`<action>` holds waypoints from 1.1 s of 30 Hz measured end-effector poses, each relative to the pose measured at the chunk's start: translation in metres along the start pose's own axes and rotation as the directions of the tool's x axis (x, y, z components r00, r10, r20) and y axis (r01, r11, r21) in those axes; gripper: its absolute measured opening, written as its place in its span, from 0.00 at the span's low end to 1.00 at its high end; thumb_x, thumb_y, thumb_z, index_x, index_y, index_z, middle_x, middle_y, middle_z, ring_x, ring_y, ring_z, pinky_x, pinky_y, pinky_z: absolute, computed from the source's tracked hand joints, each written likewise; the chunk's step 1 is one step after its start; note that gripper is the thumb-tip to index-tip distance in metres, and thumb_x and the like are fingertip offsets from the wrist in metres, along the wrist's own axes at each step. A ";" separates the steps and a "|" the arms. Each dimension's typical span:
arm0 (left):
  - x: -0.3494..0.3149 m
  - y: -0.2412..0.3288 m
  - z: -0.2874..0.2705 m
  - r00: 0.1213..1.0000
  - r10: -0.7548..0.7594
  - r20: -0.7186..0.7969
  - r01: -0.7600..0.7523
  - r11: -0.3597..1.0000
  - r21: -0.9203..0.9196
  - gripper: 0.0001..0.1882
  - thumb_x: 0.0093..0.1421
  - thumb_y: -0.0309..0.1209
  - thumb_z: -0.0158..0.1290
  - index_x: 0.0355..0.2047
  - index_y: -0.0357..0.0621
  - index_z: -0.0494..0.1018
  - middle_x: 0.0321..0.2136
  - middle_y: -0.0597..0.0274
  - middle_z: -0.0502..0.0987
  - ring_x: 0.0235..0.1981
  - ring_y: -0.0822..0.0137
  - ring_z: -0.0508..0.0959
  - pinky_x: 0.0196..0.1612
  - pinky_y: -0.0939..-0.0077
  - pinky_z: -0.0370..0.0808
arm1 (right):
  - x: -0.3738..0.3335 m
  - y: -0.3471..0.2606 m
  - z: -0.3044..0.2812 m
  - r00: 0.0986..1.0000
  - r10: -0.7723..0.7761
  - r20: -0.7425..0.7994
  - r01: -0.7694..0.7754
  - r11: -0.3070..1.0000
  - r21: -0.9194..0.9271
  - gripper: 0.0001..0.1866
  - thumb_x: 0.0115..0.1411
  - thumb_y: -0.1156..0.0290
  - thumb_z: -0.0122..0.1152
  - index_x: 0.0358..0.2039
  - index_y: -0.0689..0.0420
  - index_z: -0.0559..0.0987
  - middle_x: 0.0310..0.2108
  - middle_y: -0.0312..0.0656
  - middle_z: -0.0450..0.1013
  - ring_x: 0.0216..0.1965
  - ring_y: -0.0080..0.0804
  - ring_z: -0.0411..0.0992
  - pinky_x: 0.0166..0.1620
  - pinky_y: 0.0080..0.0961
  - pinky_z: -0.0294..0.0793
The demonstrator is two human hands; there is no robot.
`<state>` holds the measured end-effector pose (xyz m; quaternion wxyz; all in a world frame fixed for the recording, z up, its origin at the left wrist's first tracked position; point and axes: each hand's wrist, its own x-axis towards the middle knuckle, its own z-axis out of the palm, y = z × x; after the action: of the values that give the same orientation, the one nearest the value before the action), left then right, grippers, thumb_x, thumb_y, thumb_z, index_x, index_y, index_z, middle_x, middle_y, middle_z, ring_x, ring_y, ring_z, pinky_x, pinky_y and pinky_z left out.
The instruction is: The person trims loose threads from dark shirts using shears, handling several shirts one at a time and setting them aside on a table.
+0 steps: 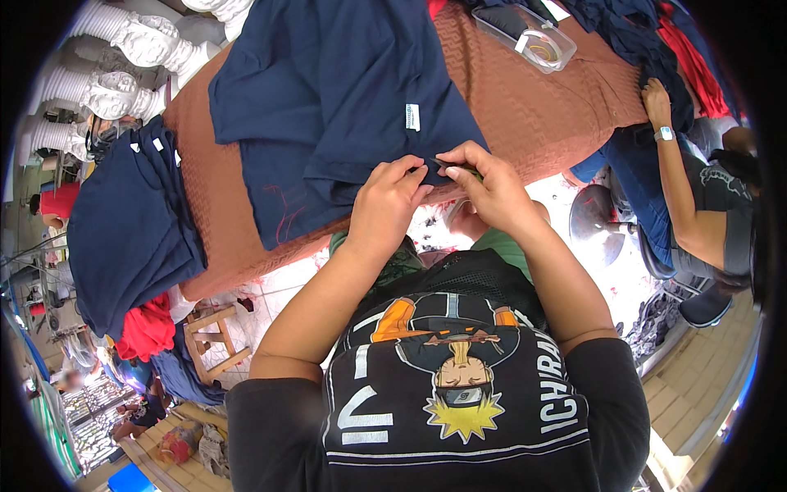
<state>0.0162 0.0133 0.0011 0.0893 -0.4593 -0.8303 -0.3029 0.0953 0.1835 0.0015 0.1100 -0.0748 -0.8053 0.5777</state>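
Note:
A navy blue garment [344, 90] is spread over the brown cloth-covered table [512, 107], with a white label [412, 117] near its right side. Loose red threads [283, 207] lie on its lower left part. At its near edge my left hand [389, 197] pinches the fabric between thumb and fingers. Close beside it, my right hand [492, 184] is closed round a small dark-tipped tool [441, 166] that looks like thread snips, its tip pointing at the left fingers. My right palm and fingers hide most of the tool.
A clear plastic box [537, 45] holding small items sits at the table's far side. More navy garments [135, 230] hang over the left end. At right, a co-worker's hand [656, 102] touches dark cloth. White busts [147, 41] stand far left; a wooden stool [215, 338] stands below them.

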 end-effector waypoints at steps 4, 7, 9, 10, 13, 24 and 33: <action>0.003 -0.009 -0.001 1.000 -0.009 -0.008 0.009 0.998 -0.070 0.10 0.50 0.26 0.62 0.34 0.39 0.79 0.36 0.58 0.80 0.34 0.60 0.80 0.38 0.69 0.77 | 0.001 -0.004 0.002 1.000 0.005 0.013 -0.005 1.000 0.000 0.08 0.62 0.75 0.55 0.41 0.63 0.76 0.36 0.47 0.78 0.41 0.37 0.77 0.44 0.29 0.73; 0.012 -0.006 -0.011 0.980 -0.172 0.102 0.190 0.961 -0.201 0.07 0.55 0.27 0.59 0.34 0.38 0.79 0.34 0.55 0.81 0.32 0.58 0.81 0.37 0.70 0.77 | 0.002 -0.002 0.001 1.000 0.006 0.020 -0.005 1.000 -0.012 0.08 0.61 0.75 0.56 0.41 0.63 0.76 0.37 0.47 0.78 0.41 0.38 0.77 0.44 0.30 0.73; 0.019 -0.006 -0.019 0.950 -0.245 0.192 0.283 0.937 -0.204 0.08 0.59 0.30 0.56 0.34 0.38 0.78 0.30 0.53 0.81 0.29 0.59 0.81 0.34 0.73 0.76 | 0.002 -0.003 0.000 0.999 0.026 0.036 -0.025 0.999 -0.021 0.09 0.61 0.75 0.56 0.41 0.63 0.76 0.37 0.47 0.78 0.41 0.38 0.77 0.45 0.31 0.72; 0.020 -0.006 -0.019 0.941 -0.266 0.210 0.308 0.930 -0.201 0.08 0.60 0.30 0.56 0.35 0.38 0.77 0.29 0.54 0.81 0.29 0.60 0.81 0.33 0.73 0.75 | 0.002 -0.006 -0.002 0.997 0.062 0.047 -0.061 0.998 -0.016 0.09 0.61 0.75 0.56 0.41 0.63 0.76 0.37 0.47 0.78 0.41 0.39 0.76 0.45 0.31 0.72; 0.024 -0.008 -0.019 0.917 -0.318 0.242 0.370 0.904 -0.213 0.08 0.61 0.31 0.55 0.36 0.39 0.76 0.26 0.55 0.80 0.27 0.64 0.81 0.32 0.74 0.75 | 0.003 -0.012 -0.004 0.992 0.105 0.071 -0.103 0.994 -0.023 0.09 0.60 0.75 0.57 0.41 0.62 0.76 0.37 0.48 0.77 0.41 0.40 0.76 0.45 0.32 0.72; 0.020 -0.015 -0.013 0.912 -0.342 0.227 0.394 0.885 -0.249 0.08 0.62 0.30 0.53 0.36 0.39 0.76 0.26 0.57 0.81 0.27 0.66 0.81 0.32 0.74 0.74 | 0.004 -0.008 0.000 0.991 -0.064 0.119 0.100 0.939 -0.330 0.12 0.58 0.70 0.60 0.42 0.57 0.74 0.41 0.48 0.74 0.44 0.51 0.73 0.44 0.40 0.72; 0.021 -0.013 -0.013 0.878 -0.400 0.263 0.470 0.823 -0.318 0.09 0.62 0.32 0.53 0.37 0.39 0.77 0.24 0.62 0.80 0.22 0.76 0.76 0.27 0.79 0.71 | 0.007 -0.008 0.001 0.984 -0.144 0.105 0.174 0.898 -0.404 0.08 0.59 0.71 0.56 0.39 0.58 0.74 0.40 0.45 0.75 0.40 0.49 0.74 0.40 0.42 0.72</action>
<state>-0.0075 0.0154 0.0145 -0.1485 -0.2911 -0.8449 -0.4234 0.0887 0.1815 0.0089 0.1095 -0.0092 -0.9157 0.3866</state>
